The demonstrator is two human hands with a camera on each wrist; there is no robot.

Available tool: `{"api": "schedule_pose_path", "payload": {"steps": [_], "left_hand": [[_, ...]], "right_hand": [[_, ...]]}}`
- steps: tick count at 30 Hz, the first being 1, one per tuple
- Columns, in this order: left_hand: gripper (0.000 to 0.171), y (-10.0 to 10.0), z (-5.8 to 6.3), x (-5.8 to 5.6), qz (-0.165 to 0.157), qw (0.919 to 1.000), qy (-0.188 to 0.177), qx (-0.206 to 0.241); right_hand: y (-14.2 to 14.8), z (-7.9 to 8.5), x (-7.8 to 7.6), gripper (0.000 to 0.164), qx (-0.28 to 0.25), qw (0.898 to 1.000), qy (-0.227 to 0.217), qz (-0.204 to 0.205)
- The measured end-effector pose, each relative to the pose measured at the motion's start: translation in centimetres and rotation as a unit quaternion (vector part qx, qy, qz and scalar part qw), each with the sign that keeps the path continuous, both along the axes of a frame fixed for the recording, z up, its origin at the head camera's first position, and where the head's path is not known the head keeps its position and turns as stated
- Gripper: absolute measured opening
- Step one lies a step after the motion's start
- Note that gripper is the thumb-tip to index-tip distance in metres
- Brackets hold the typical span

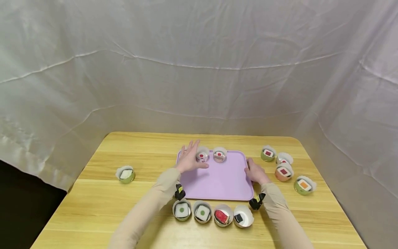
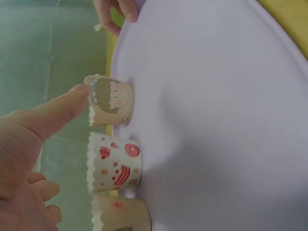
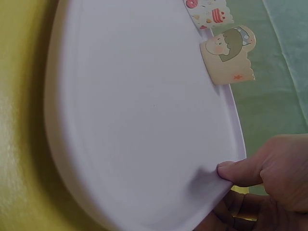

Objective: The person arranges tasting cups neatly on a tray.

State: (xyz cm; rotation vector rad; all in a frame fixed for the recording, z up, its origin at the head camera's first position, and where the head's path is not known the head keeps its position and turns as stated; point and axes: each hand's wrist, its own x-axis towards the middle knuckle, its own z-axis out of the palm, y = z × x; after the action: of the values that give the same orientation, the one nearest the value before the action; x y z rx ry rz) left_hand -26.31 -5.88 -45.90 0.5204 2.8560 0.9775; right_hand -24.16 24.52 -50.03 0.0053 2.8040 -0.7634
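A light purple tray (image 1: 220, 183) lies at the middle of the table. My right hand (image 1: 256, 172) grips its right rim, thumb on top and fingers beneath, as the right wrist view shows. At the tray's back left, my left hand (image 1: 189, 162) is beside a white patterned paper cup (image 1: 202, 155), fingers extended and thumb spread. A beige paper cup with a cartoon face (image 2: 115, 98) stands to its right. In the left wrist view, another beige cup (image 2: 122, 214) follows in the row; my left hand hides it from the head view. Two visible cups hold white pieces with red centres.
Along the tray's front edge stands a row of cups (image 1: 202, 211) with sushi-like pieces. Several more cups (image 1: 283, 172) are grouped at the right. A lone green cup (image 1: 125, 174) stands at the left. Pale curtains (image 1: 202, 86) surround the table (image 1: 93, 207).
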Motion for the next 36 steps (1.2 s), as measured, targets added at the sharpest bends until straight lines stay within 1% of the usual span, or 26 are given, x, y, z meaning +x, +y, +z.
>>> {"api": "schedule_pose_path", "payload": {"steps": [5, 12, 16, 21, 29, 32, 36], "left_hand": [[0.112, -1.2, 0.1, 0.6, 0.017, 0.9993, 0.014, 0.031], [0.103, -2.9, 0.1, 1.5, 0.027, 0.9964, 0.017, 0.079], [0.102, -4.2, 0.0, 2.2, 0.038, 0.9951, 0.011, 0.091], [0.103, -6.5, 0.0, 3.0, 0.055, 0.9933, 0.006, 0.102], [0.103, -10.7, 0.4, 3.8, 0.103, 0.9904, 0.003, 0.092], [0.103, -12.2, 0.7, 4.1, 0.123, 0.9879, 0.0, 0.094], [0.101, -14.0, 1.1, 4.6, 0.159, 0.9827, -0.005, 0.095]], "right_hand": [[-0.1, 0.1, 0.1, 0.046, 0.005, 1.0, 0.007, 0.005], [0.1, 0.2, 0.0, 0.045, -0.001, 1.0, 0.004, 0.003], [0.1, 0.3, 0.0, 0.044, 0.001, 1.0, 0.005, 0.005], [-0.1, 0.2, 0.0, 0.046, -0.002, 1.0, -0.003, -0.002], [-0.1, 0.0, -0.1, 0.046, -0.009, 1.0, -0.011, -0.007], [0.0, -0.2, -0.2, 0.046, -0.012, 1.0, -0.011, -0.007], [0.1, -0.2, -0.3, 0.046, -0.013, 1.0, -0.004, -0.004]]}}
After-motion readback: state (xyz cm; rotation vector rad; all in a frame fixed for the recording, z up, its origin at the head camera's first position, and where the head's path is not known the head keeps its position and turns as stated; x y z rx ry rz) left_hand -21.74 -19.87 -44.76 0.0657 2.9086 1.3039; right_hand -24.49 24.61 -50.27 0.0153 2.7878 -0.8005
